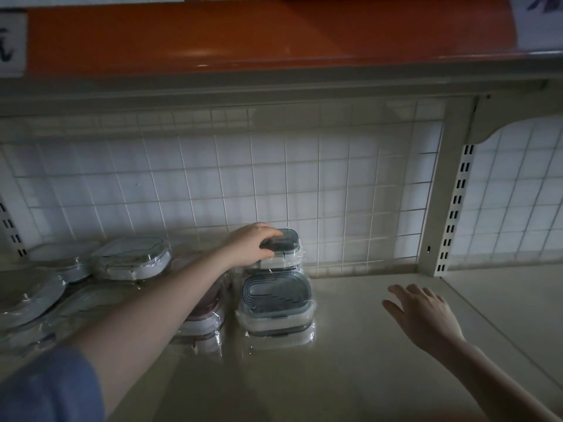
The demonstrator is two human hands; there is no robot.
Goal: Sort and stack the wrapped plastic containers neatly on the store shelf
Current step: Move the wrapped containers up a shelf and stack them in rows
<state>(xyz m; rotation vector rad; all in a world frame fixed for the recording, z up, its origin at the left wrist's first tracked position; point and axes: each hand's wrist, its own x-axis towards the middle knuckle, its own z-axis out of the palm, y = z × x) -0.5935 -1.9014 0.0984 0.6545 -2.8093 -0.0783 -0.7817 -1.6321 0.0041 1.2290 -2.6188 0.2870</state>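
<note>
blue sleeve [45, 388] sits nearest, at lower left, its bare forearm stretching up and right across the shelf [350, 376]. left hand [251, 243] grips a small wrapped container [281, 249] with a dark grey-blue lid and pale base, fingers curled over the lid's near edge, at the back by the wire grid [274, 178]. just in front, a stack [277, 309] of like containers in shiny film. more wrapped tubs [131, 258] lie jumbled to the left. right hand [423, 315] hovers above bare shelf, fingers spread and straight, holding nothing
</note>
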